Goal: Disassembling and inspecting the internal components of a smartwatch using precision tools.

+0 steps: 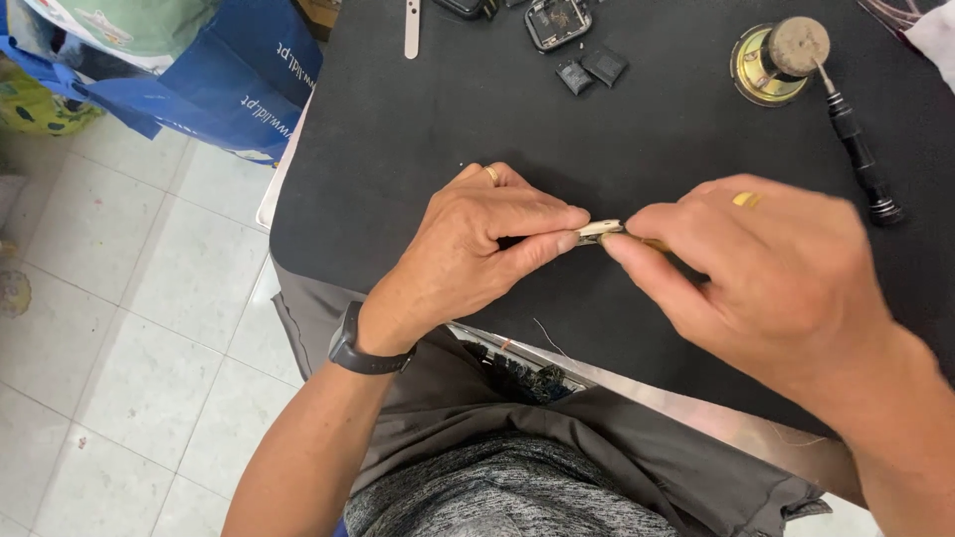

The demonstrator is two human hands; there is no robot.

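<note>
Grey fabric over the person's lap lies closest, just below the edge of the black mat (pixel 418 119). Above the mat's near edge, the left hand (pixel 477 249) pinches a small pale flat part (pixel 600 231) between thumb and forefinger, fingers drawn narrow; a black watch (pixel 360 348) sits on its wrist. The right hand (pixel 766 268) meets it from the other side – fingertips closed on the same part. At the mat's far edge lie a black screwdriver (pixel 860 159), a round brass-coloured speaker (pixel 776 62) and small dark parts (pixel 592 70).
</note>
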